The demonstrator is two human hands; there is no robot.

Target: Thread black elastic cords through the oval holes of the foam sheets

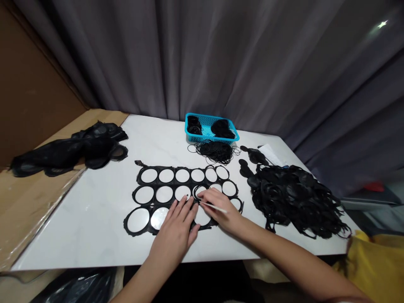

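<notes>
A black sheet with rows of round holes (153,189) lies on the white table, which shows through the holes. My left hand (177,225) rests on its lower middle with the fingers stretched out and pressing down. To the right, my right hand (224,210) is closed around a thin white stick (214,207), whose kind I cannot make out. The fingertips of that hand are at the edge of a middle-row hole, where a thin black ring (195,191) shows slightly apart from the sheet. Both hands cover part of the sheet.
Behind the sheet lie a heap of thin black rings (216,151) and a blue basket (206,136) with black bundles. A large pile of black scraps (293,198) is on the right. Crumpled black sheeting (69,151) lies on cardboard at the left. A grey curtain (202,54) hangs behind.
</notes>
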